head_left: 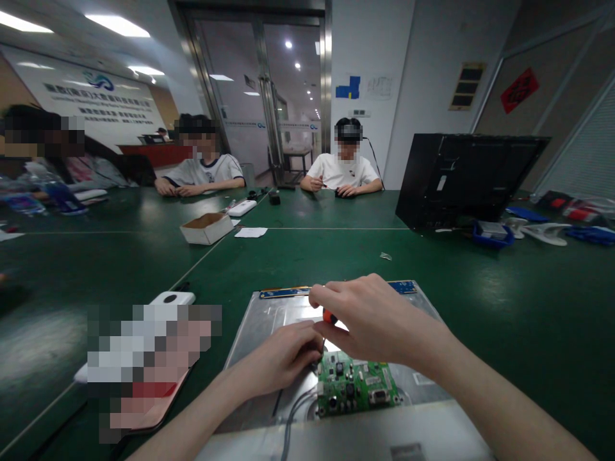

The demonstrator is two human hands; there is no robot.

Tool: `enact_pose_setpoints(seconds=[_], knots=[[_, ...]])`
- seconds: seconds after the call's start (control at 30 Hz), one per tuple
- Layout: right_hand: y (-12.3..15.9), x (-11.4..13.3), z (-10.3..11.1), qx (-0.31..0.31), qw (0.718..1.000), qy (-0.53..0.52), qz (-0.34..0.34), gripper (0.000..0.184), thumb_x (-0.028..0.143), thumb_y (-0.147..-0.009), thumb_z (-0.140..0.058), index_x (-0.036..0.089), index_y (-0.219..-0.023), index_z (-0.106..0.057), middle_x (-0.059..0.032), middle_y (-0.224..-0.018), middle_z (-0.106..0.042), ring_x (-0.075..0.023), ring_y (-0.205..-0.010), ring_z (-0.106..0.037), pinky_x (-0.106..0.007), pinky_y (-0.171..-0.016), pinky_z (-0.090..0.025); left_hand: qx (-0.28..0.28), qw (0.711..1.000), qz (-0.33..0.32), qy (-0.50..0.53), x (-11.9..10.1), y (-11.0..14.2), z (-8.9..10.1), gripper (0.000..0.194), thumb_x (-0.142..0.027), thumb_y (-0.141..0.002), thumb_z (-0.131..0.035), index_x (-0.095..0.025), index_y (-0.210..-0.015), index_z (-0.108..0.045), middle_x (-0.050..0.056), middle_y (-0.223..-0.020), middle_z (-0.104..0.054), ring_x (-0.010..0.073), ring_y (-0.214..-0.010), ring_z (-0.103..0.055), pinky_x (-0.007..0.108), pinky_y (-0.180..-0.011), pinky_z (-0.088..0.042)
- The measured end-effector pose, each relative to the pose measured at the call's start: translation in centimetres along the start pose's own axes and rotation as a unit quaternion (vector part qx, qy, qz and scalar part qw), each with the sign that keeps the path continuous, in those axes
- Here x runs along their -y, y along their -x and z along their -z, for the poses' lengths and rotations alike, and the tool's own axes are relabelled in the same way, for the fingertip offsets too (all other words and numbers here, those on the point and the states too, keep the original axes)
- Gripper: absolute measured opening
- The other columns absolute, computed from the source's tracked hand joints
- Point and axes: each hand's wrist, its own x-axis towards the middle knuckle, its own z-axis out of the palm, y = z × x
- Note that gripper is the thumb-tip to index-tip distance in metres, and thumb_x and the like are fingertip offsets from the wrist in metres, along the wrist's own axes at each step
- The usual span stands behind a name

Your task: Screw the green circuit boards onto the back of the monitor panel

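Note:
A flat metal display panel (245, 346) lies in front of me, with a green circuit board (358, 384) on its near part. My right hand (384, 320) is closed around the orange and black handle of a screwdriver (329, 316), held upright above the board's far left corner. Its thin shaft points down there, and the tip is hidden. My left hand (281, 358) rests on the panel beside that corner, fingers pinched together around the lower shaft area; what they grip is hidden. A grey cable (291, 419) runs from the board's left side towards me.
Left of the panel lie a white device (175, 298) and a pink phone-like item (195, 342). Farther off are an open white box (206, 228), paper (250, 232) and a black monitor (466, 182). Several people sit around the green table (504, 314).

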Motion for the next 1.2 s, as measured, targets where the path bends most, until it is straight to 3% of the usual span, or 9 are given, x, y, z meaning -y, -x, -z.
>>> enact_pose_setpoints(seconds=[0.9, 1.2], knots=[[0.06, 0.01, -0.2, 0.0, 1.0, 0.011, -0.003, 0.009, 0.027, -0.094, -0.059, 0.018, -0.097, -0.057, 0.0002, -0.081, -0.068, -0.0128, -0.06, -0.054, -0.028, -0.05, -0.018, -0.001, 1.0, -0.003, -0.008, 0.38, 0.0, -0.32, 0.011, -0.013, -0.091, -0.052, -0.019, -0.093, -0.06, 0.005, -0.091, -0.068, 0.021, -0.08, -0.06, 0.03, -0.071, -0.047], [0.09, -0.01, -0.03, 0.019, 1.0, -0.007, -0.003, 0.011, 0.024, -0.091, -0.059, 0.019, -0.101, -0.056, -0.0019, -0.089, -0.069, -0.014, -0.064, -0.057, -0.029, -0.05, -0.02, -0.002, 1.0, -0.01, -0.007, 0.31, -0.08, -0.31, 0.01, -0.014, -0.092, -0.052, -0.019, -0.093, -0.061, 0.005, -0.093, -0.068, 0.0215, -0.082, -0.061, 0.031, -0.072, -0.048]])
